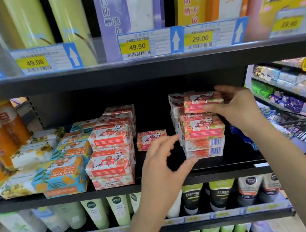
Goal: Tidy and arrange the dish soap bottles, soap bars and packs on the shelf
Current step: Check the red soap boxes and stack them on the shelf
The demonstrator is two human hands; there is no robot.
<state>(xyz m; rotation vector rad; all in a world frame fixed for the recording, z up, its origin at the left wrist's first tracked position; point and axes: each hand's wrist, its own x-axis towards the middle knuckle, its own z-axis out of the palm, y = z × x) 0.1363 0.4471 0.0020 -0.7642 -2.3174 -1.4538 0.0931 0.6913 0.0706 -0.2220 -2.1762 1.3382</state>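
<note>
as right hand (233,106) grips top soap box (196,103), bare shelf (155,124) lies leftward.

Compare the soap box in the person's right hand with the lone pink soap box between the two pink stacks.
The held soap box is gripped by the right hand atop the right stack. The lone soap box lies by itself on the shelf. The held one sits high, the lone one low. Both share the pink goat design.
</note>
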